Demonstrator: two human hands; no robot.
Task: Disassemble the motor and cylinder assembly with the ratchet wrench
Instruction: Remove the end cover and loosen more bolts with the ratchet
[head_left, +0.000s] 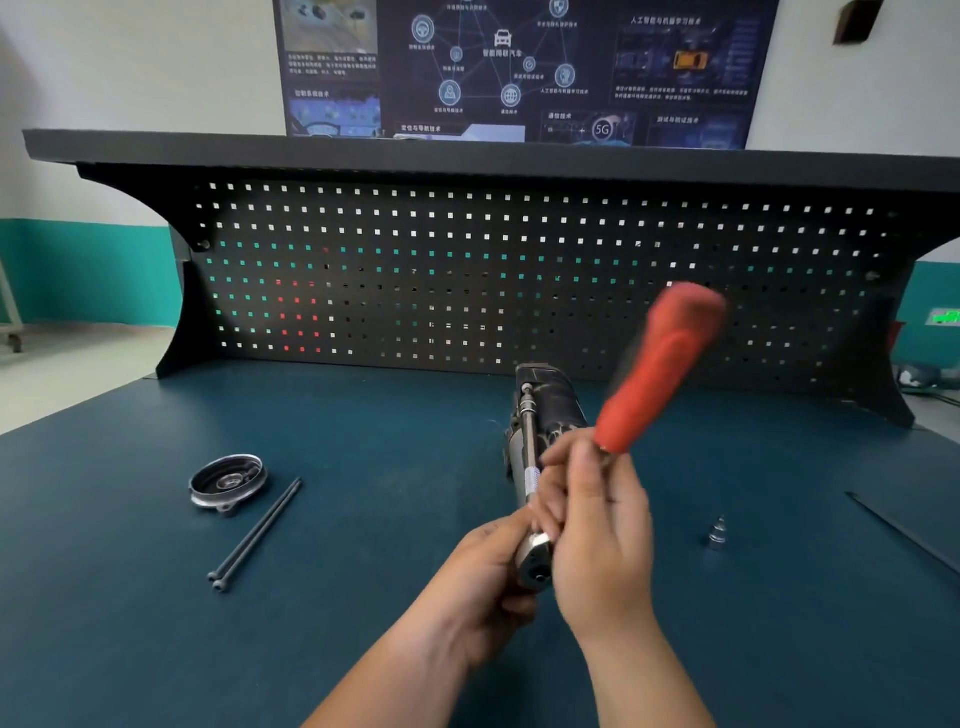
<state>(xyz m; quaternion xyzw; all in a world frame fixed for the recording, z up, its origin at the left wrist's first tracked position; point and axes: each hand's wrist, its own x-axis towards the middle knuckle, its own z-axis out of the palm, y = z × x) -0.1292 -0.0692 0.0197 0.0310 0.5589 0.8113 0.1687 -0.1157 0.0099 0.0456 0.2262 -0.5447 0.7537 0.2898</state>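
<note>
Fingers (558, 465): both sets curled, clamped on wrench (658, 371); none spread.
Left hand (485, 584): wraps the steel ratchet head from the left, thumb on top.
Right hand (600, 525): grips just below the red handle; fingers lie across the knurled end of extension (529, 441).
Wrench: head low between the hands, red handle angled up and right, motion-blurred.
Extension: runs from ratchet head up and away to a bolt head on the motor's near-left edge; tip looks seated, exact fit too small to tell.
Motor (553, 405): dark, scuffed cylinder lying on bench (363, 597), centre-right, just beyond the hands, close to pegboard (467, 270).
Cap (228, 482): round metal end cover, open side up, on bench far left, well apart from motor.
Bolts (257, 535): two long black ones side by side, touching, just right of cap, heads toward the camera.
Socket (718, 532): small, upright, alone on bench right of the hands.
Poster (519, 67): blue tech graphic on the wall above the shelf (467, 156).
</note>
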